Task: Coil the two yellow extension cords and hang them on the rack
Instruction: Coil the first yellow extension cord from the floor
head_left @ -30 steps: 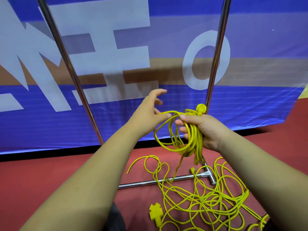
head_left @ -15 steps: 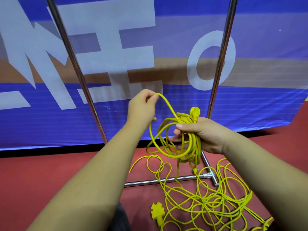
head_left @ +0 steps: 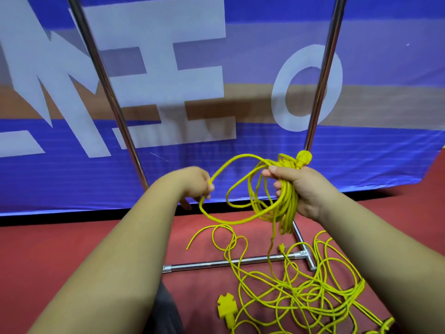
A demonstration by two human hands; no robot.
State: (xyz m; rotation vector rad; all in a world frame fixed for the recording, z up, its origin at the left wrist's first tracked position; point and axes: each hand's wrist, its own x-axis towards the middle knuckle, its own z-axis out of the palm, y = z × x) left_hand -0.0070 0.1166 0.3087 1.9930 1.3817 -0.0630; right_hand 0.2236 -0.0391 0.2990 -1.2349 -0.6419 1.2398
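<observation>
My right grip (head_left: 305, 189) clasps the coiled yellow extension cord (head_left: 287, 208); my left grip (head_left: 195, 182) pinches its outer loop (head_left: 243, 155), while loose cord (head_left: 301, 297) lies tangled on the floor (head_left: 72, 261).

open air between left grip (head_left: 196, 185) and right grip (head_left: 304, 189), crossed by the slack cord loop (head_left: 226, 222). a rack pole (head_left: 322, 80) stands behind the right grip, a second pole (head_left: 108, 92) beyond the left. below, tangled cord (head_left: 301, 297) and base bar (head_left: 228, 262) clutter the floor (head_left: 72, 261).

A blue banner (head_left: 361, 162) with white letters backs the red floor (head_left: 60, 251)
</observation>
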